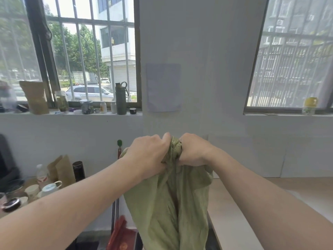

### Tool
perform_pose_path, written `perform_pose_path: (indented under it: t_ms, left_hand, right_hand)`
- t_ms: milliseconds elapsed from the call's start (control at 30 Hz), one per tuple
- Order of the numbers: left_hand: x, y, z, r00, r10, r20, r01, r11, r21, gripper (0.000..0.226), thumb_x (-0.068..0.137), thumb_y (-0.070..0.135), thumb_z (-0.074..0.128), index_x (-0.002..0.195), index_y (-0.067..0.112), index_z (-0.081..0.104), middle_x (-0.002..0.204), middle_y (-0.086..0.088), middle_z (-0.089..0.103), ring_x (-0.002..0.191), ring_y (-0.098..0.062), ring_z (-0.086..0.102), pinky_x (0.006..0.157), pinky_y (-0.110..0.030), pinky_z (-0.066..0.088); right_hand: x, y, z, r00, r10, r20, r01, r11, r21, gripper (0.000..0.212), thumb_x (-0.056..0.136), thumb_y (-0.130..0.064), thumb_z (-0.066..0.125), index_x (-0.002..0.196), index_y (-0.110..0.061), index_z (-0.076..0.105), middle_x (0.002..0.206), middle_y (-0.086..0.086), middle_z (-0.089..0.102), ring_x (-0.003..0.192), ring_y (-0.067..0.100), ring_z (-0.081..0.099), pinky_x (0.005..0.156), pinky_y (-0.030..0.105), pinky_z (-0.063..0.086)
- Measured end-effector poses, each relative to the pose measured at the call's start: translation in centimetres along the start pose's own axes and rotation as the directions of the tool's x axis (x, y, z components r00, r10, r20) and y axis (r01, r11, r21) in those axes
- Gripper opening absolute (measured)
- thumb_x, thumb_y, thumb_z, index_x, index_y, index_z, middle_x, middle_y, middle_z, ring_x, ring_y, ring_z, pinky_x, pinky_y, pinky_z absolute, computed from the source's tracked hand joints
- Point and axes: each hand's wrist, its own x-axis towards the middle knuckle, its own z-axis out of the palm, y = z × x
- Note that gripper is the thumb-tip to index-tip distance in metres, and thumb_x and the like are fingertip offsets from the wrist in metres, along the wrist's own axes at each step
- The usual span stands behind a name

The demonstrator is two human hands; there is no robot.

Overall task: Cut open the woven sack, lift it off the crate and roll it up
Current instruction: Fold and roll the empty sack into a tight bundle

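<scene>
A green woven sack (167,204) hangs in front of me, held up in the air and reaching below the bottom of the view. Its top end is bunched into a tight wad between my fists. My left hand (149,156) grips the bunched top from the left, fingers closed around it. Touching it from the right, my right hand (194,150) is clenched on the same wad. No crate and no cutting tool are visible.
A light wooden table (252,204) lies at lower right. At lower left a cluttered table holds cups (48,189), a dark bottle (79,171) and paper bags. A red bag (122,235) sits on the floor below. Jars and a flask (121,98) line the windowsill.
</scene>
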Motion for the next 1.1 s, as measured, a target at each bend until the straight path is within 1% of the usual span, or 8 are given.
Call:
perform_pose_path:
  t_ms: [133, 233, 400, 533, 667, 767, 900, 1100]
  left_hand:
    - [0.2, -0.2, 0.3, 1.0, -0.013, -0.01, 0.014, 0.999, 0.045, 0.025, 0.086, 0.037, 0.058, 0.085, 0.02, 0.039, 0.067, 0.005, 0.04, 0.062, -0.028, 0.05, 0.055, -0.034, 0.035]
    - [0.6, -0.6, 0.2, 1.0, -0.02, 0.014, 0.02, 0.999, -0.025, 0.028, 0.079, 0.04, 0.059, 0.07, 0.018, 0.043, 0.065, 0.001, 0.049, 0.062, -0.029, 0.054, 0.055, -0.033, 0.037]
    - [1.9, -1.7, 0.7, 0.982, -0.159, 0.103, 0.184, 0.93, -0.317, 0.023, 0.075, 0.034, 0.058, 0.064, 0.013, 0.053, 0.063, -0.003, 0.058, 0.058, -0.026, 0.054, 0.053, -0.032, 0.036]
    - [3.1, -2.9, 0.9, 0.933, -0.264, 0.247, 0.36, 0.725, -0.587, 0.023, 0.059, 0.032, 0.06, 0.056, 0.012, 0.049, 0.057, -0.003, 0.055, 0.058, -0.029, 0.049, 0.057, -0.035, 0.041]
    - [3.4, -2.5, 0.1, 0.907, -0.223, 0.357, 0.421, 0.448, -0.789, 0.019, 0.065, 0.013, 0.066, 0.052, 0.011, 0.052, 0.055, -0.006, 0.051, 0.054, -0.023, 0.046, 0.056, -0.033, 0.042]
    - [3.3, -2.4, -0.3, 0.906, -0.126, 0.403, 0.419, 0.389, -0.821, 0.018, 0.062, 0.011, 0.065, 0.05, 0.011, 0.051, 0.055, -0.007, 0.049, 0.051, -0.022, 0.044, 0.056, -0.032, 0.039]
    - [3.2, -2.7, -0.5, 0.916, -0.044, 0.399, 0.373, 0.456, -0.808, 0.017, 0.059, 0.018, 0.067, 0.055, 0.013, 0.05, 0.058, -0.006, 0.048, 0.056, -0.021, 0.045, 0.058, -0.033, 0.038]
    - [2.3, -2.5, -0.3, 0.983, 0.027, 0.182, 0.09, 0.789, -0.607, 0.031, 0.073, 0.04, 0.072, 0.079, 0.016, 0.054, 0.069, 0.004, 0.062, 0.065, -0.017, 0.059, 0.061, -0.038, 0.051]
  right_hand:
    - [-0.3, -0.1, 0.1, 0.995, -0.044, 0.09, 0.032, 0.991, 0.134, 0.015, 0.067, -0.012, 0.073, 0.065, -0.007, 0.059, 0.056, 0.002, 0.049, 0.049, 0.022, 0.048, 0.048, 0.031, 0.039]
    - [-0.4, 0.2, 0.3, 0.995, -0.08, 0.055, 0.07, 0.984, 0.166, 0.022, 0.065, -0.015, 0.074, 0.066, -0.004, 0.055, 0.055, 0.0, 0.05, 0.05, 0.02, 0.048, 0.048, 0.034, 0.039]
    - [-0.8, 0.3, 0.0, 0.976, -0.18, -0.123, 0.167, 0.98, -0.107, 0.049, 0.063, -0.044, 0.078, 0.1, -0.024, 0.053, 0.085, -0.004, 0.065, 0.081, 0.024, 0.063, 0.064, 0.038, 0.051]
    - [-0.6, -0.1, 0.3, 0.908, -0.342, -0.242, 0.185, 0.845, -0.502, 0.083, 0.062, -0.064, 0.08, 0.125, -0.022, 0.046, 0.114, 0.0, 0.061, 0.104, 0.026, 0.062, 0.082, 0.04, 0.042]
    - [-0.3, -0.3, 0.0, 0.872, -0.362, -0.329, 0.177, 0.86, -0.479, 0.059, 0.072, -0.051, 0.081, 0.104, -0.018, 0.044, 0.097, 0.0, 0.063, 0.087, 0.029, 0.066, 0.061, 0.035, 0.036]
    - [-0.4, -0.2, -0.3, 0.892, -0.319, -0.32, 0.16, 0.885, -0.438, 0.047, 0.08, -0.046, 0.074, 0.094, -0.019, 0.038, 0.075, -0.001, 0.05, 0.071, 0.032, 0.059, 0.052, 0.034, 0.032]
    - [-0.4, -0.3, -0.4, 0.916, -0.287, -0.279, 0.148, 0.891, -0.43, 0.031, 0.087, -0.04, 0.065, 0.094, -0.02, 0.043, 0.07, -0.004, 0.036, 0.068, 0.033, 0.048, 0.057, 0.036, 0.033]
    - [0.0, -0.1, -0.1, 0.96, -0.2, -0.199, 0.121, 0.93, -0.348, 0.019, 0.078, -0.02, 0.063, 0.08, -0.023, 0.045, 0.083, -0.001, 0.053, 0.084, 0.033, 0.062, 0.059, 0.033, 0.036]
